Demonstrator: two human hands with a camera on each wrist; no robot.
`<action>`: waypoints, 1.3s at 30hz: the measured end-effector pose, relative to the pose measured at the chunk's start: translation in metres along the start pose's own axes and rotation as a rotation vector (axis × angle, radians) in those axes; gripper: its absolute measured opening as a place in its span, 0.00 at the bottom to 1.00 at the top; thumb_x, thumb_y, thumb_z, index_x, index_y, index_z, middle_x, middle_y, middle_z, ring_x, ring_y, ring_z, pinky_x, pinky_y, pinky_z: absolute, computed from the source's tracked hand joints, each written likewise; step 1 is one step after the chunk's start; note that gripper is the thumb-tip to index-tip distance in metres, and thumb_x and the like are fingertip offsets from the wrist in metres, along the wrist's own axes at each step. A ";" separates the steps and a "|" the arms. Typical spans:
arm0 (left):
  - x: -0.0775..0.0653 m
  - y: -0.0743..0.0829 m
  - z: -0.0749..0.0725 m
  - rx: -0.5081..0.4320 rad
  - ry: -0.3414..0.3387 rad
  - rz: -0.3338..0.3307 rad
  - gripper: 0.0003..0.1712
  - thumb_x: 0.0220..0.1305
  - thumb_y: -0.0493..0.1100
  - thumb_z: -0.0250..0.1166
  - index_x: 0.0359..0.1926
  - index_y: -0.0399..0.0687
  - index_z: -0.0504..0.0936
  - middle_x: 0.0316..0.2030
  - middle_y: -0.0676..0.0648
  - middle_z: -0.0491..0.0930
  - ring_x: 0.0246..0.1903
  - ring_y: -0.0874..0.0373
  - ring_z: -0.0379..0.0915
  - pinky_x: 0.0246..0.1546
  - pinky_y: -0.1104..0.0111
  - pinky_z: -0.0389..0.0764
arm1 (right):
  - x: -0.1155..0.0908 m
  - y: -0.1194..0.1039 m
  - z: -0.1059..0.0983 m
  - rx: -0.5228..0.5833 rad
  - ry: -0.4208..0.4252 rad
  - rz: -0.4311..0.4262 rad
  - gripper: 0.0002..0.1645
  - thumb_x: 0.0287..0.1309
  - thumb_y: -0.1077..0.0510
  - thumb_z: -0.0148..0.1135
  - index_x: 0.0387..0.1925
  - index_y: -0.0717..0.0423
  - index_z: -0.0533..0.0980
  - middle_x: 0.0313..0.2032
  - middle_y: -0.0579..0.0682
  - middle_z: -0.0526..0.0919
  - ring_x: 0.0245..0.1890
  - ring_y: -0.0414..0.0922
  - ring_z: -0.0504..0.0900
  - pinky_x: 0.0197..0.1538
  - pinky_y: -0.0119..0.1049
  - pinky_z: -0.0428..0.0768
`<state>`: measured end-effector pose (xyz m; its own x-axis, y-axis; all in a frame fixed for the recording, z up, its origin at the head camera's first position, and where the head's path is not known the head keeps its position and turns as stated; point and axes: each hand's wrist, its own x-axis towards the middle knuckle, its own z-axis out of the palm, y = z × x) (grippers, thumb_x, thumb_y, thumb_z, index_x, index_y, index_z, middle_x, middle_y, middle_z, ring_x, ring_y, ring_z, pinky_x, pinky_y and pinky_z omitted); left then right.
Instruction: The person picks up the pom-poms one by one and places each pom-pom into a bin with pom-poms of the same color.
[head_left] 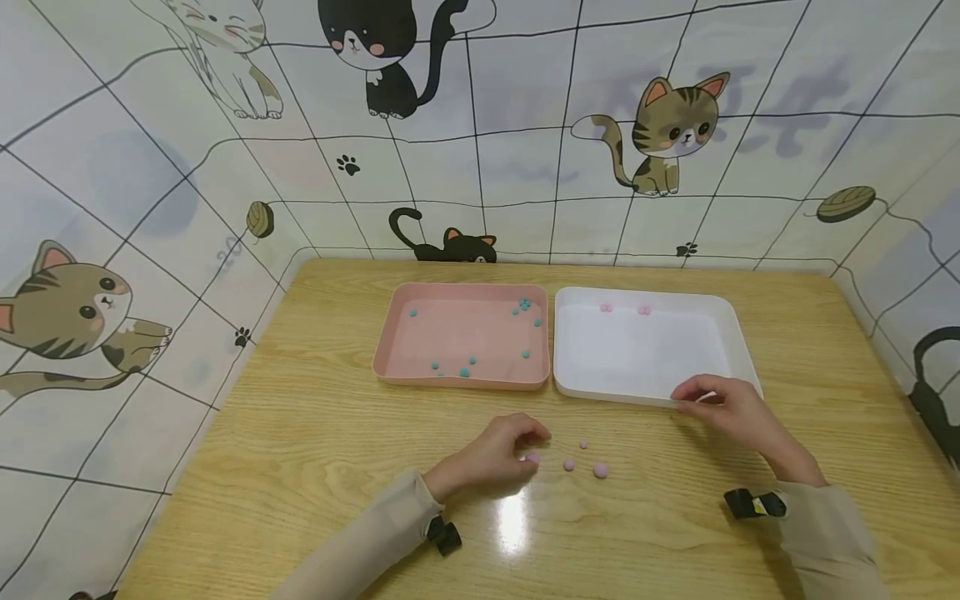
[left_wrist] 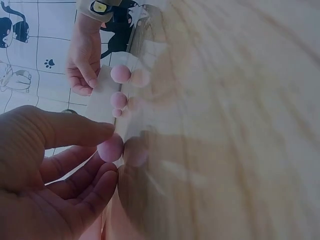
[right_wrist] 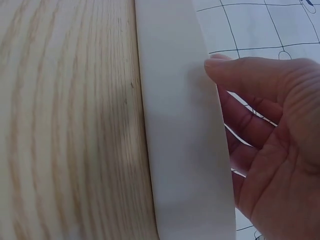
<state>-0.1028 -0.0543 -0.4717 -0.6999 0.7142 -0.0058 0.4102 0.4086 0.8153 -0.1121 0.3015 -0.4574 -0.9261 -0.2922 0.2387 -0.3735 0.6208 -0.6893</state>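
My left hand (head_left: 491,454) is low over the table, thumb and fingers curled round a pink ball (left_wrist: 111,148). The thumb tip lies right against the ball's upper edge in the left wrist view. To the right sit a small pink ball (head_left: 583,445), another pink ball (head_left: 569,464) and a larger pink ball (head_left: 601,471). At the front right edge of the white tray (head_left: 637,346), my right hand (head_left: 731,417) holds the rim, thumb on the outer wall (right_wrist: 180,125) and fingers behind it. Two small pink pieces (head_left: 644,310) lie at that tray's back.
Left of the white tray stands a pink tray (head_left: 465,333) with several small teal pieces (head_left: 464,372) scattered in it. Both trays rest on a wooden table (head_left: 315,467). A cat-print cloth (head_left: 517,167) hangs behind and along the sides.
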 end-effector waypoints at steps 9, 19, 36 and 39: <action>0.002 0.003 0.000 0.055 0.017 0.019 0.13 0.53 0.25 0.59 0.40 0.36 0.80 0.38 0.45 0.80 0.35 0.63 0.73 0.38 0.79 0.75 | 0.001 -0.005 -0.001 -0.033 -0.017 0.049 0.10 0.47 0.71 0.68 0.29 0.54 0.81 0.27 0.44 0.81 0.29 0.30 0.75 0.30 0.26 0.77; 0.003 -0.002 0.000 0.018 0.028 0.016 0.11 0.54 0.26 0.59 0.38 0.37 0.80 0.36 0.46 0.80 0.33 0.66 0.72 0.38 0.78 0.76 | 0.001 -0.004 0.000 -0.046 -0.005 0.056 0.10 0.46 0.71 0.68 0.29 0.55 0.81 0.27 0.45 0.81 0.28 0.30 0.74 0.30 0.25 0.77; 0.018 0.005 -0.007 -0.107 0.059 0.080 0.06 0.57 0.27 0.62 0.38 0.31 0.79 0.37 0.41 0.80 0.39 0.55 0.77 0.44 0.77 0.76 | -0.002 0.000 0.003 -0.027 0.029 0.023 0.10 0.45 0.72 0.68 0.29 0.55 0.81 0.27 0.43 0.82 0.29 0.29 0.75 0.31 0.21 0.76; 0.023 0.007 -0.010 -0.112 0.071 0.101 0.06 0.57 0.27 0.63 0.38 0.31 0.79 0.37 0.41 0.80 0.39 0.54 0.77 0.43 0.77 0.76 | -0.002 0.000 0.004 -0.023 0.039 0.007 0.11 0.44 0.73 0.68 0.28 0.56 0.81 0.27 0.44 0.82 0.29 0.29 0.76 0.31 0.21 0.76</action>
<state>-0.1214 -0.0406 -0.4600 -0.6997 0.7047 0.1173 0.4158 0.2682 0.8690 -0.1103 0.2989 -0.4603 -0.9299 -0.2596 0.2604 -0.3676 0.6394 -0.6753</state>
